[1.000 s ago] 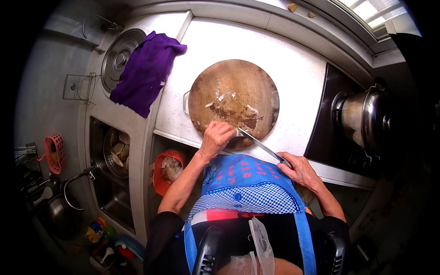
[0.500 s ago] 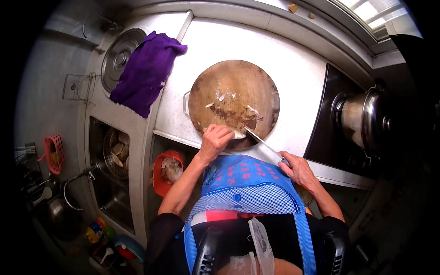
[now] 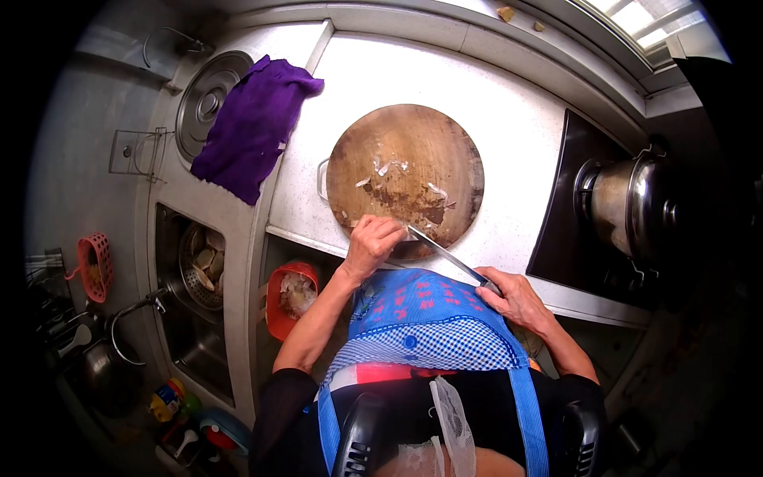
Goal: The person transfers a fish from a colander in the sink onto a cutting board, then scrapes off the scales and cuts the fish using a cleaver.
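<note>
A round wooden chopping board point(image 3: 405, 151) lies on the white counter, with pale scraps point(image 3: 389, 167) scattered over it. At its near edge, my left hand point(image 3: 372, 245) is closed with bent fingers around a pale piece of food, mostly hidden under them. A knife point(image 3: 445, 254) slants across the near part of the board, its tip close to my left fingertips. Its handle is wrapped by my right hand point(image 3: 515, 300), off the board's near right side.
Left of the board lies a purple cloth point(image 3: 254, 127), partly over a metal lid point(image 3: 208, 103). A sink point(image 3: 195, 350) holds a colander point(image 3: 191, 270) of food. Below the counter edge is a red bin point(image 3: 278, 314). A metal pot point(image 3: 616, 203) stands on the dark stove at right.
The knife has shifted left, bringing its tip nearer my left fingers. My right hand moved slightly left with it. The pale piece shows less than before.
</note>
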